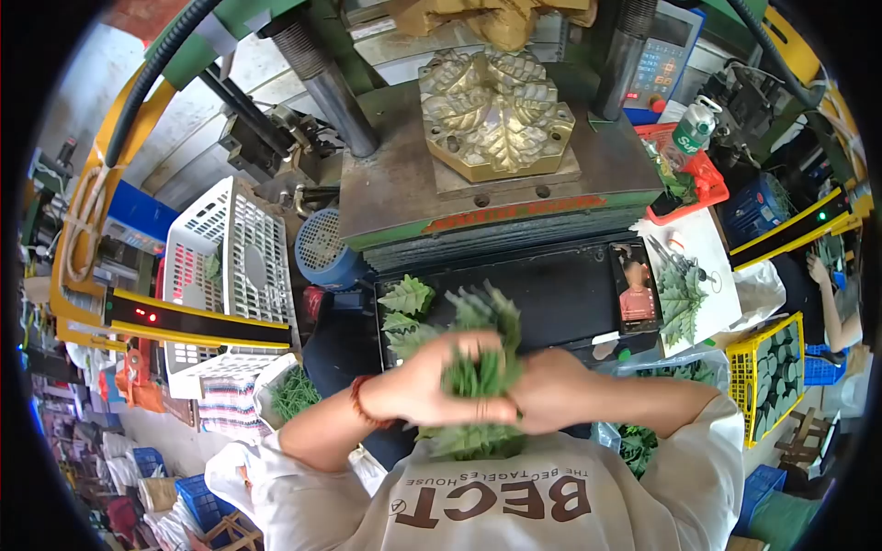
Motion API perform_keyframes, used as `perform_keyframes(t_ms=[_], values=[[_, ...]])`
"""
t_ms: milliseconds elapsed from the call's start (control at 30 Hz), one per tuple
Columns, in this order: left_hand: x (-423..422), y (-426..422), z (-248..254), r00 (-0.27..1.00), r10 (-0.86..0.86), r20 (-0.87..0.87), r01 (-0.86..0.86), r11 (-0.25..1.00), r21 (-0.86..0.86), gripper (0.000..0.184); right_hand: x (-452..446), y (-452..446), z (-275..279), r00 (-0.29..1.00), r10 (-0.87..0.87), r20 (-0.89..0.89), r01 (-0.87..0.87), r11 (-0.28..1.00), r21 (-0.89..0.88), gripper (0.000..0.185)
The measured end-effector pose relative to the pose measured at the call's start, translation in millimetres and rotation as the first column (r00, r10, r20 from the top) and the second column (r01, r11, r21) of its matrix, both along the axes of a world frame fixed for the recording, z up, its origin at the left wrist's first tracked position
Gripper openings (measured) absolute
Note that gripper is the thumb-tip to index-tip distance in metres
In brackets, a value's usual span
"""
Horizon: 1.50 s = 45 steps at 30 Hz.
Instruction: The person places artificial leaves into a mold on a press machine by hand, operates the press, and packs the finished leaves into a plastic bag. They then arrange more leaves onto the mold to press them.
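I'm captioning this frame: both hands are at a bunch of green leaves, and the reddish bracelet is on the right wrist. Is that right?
One slip: the head view shows the reddish bracelet on the left wrist, not the right.

The black desk (560,285) has green leaves (406,296) lying at its left end and a phone (634,289) with a lit screen at its right, a small white piece (606,339) near the phone's lower edge. Beside the phone, a white board (722,266) carries a leaf spray (681,308). Behind, the press bed (386,124) bears a brass mould (505,129) on a flat plate (452,183).
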<state>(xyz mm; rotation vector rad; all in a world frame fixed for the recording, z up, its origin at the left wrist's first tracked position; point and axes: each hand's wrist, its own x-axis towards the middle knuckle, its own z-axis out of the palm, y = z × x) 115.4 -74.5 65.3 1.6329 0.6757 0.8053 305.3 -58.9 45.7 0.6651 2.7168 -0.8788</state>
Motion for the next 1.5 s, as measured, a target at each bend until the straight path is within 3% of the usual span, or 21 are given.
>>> perform_keyframes(t_ms=[67, 167, 367, 500, 900, 933, 1000, 1033, 1067, 1100, 1167, 1233, 1267, 1333, 1433, 1467, 1500], values=[[3, -20, 15, 0.995, -0.095, -0.018, 0.095, 0.996, 0.001, 0.024, 11, -16, -2, 0.967, 0.08, -0.241, -0.064, 0.995, 0.077, 0.017], [-6, -49, 20, 0.988, -0.156, -0.002, 0.156, 0.985, -0.075, 0.019, 20, -29, 11, 0.938, 0.132, -0.322, -0.116, 0.991, 0.069, 0.017], [-13, -77, 18, 0.998, -0.057, 0.037, 0.057, 0.998, 0.018, 0.02, 23, -43, 21, 0.925, 0.164, -0.342, -0.119, 0.981, 0.15, 0.017], [-10, -84, 16, 0.979, -0.021, 0.205, 0.051, 0.988, -0.146, 0.024, 25, -47, 23, 0.922, 0.152, -0.355, -0.105, 0.983, 0.149, 0.016], [-15, -93, 9, 0.936, 0.053, 0.347, 0.009, 0.984, -0.175, 0.027, 27, -46, 17, 0.86, 0.239, -0.45, -0.14, 0.96, 0.242, 0.016], [-20, -92, 7, 0.935, 0.024, 0.353, 0.047, 0.98, -0.192, 0.025, 27, -42, 26, 0.874, 0.295, -0.386, -0.195, 0.941, 0.278, 0.017], [-67, -90, 1, 0.933, 0.085, 0.349, 0.016, 0.961, -0.278, 0.026, 45, -21, 37, 0.964, 0.263, -0.031, -0.262, 0.964, 0.042, 0.018], [-89, -86, 12, 0.843, 0.419, 0.338, -0.298, 0.886, -0.357, 0.026, 71, -15, 23, 0.997, 0.071, -0.007, -0.068, 0.976, 0.206, 0.019], [-99, -91, 19, 0.629, 0.719, 0.296, -0.565, 0.684, -0.461, 0.029, 92, -14, 4, 0.994, -0.112, -0.006, 0.107, 0.935, 0.337, 0.02], [-96, -102, 14, 0.623, 0.741, 0.25, -0.563, 0.647, -0.514, 0.029, 84, -21, -6, 0.994, -0.107, 0.012, 0.1, 0.957, 0.271, 0.02], [-89, -82, -15, 0.723, 0.506, 0.47, -0.283, 0.838, -0.466, 0.033, 65, -1, -15, 0.968, -0.247, -0.049, 0.252, 0.945, 0.207, 0.021], [-102, -82, -31, 0.626, 0.604, 0.493, -0.436, 0.795, -0.421, 0.03, 68, 9, -21, 0.941, -0.327, -0.09, 0.338, 0.92, 0.196, 0.021], [-113, -88, -33, 0.624, 0.602, 0.499, -0.434, 0.797, -0.419, 0.03, 70, 10, -26, 0.91, -0.397, -0.121, 0.412, 0.9, 0.145, 0.022], [-146, -107, -36, 0.458, 0.765, 0.453, -0.513, 0.643, -0.569, 0.027, 72, 6, -34, 0.824, -0.543, -0.161, 0.552, 0.833, 0.014, 0.023], [-221, -160, -85, 0.466, 0.812, 0.351, -0.618, 0.583, -0.527, 0.019, 74, 8, -33, 0.778, -0.61, -0.149, 0.609, 0.791, -0.058, 0.023], [-242, -176, -103, 0.243, 0.97, 0.023, -0.867, 0.228, -0.442, 0.016, 75, 9, -33, 0.754, -0.641, -0.147, 0.634, 0.768, -0.096, 0.023], [-264, -192, -123, -0.083, 0.963, -0.256, -0.967, -0.14, -0.213, 0.015, 75, 10, -33, 0.731, -0.668, -0.144, 0.654, 0.745, -0.135, 0.023]])
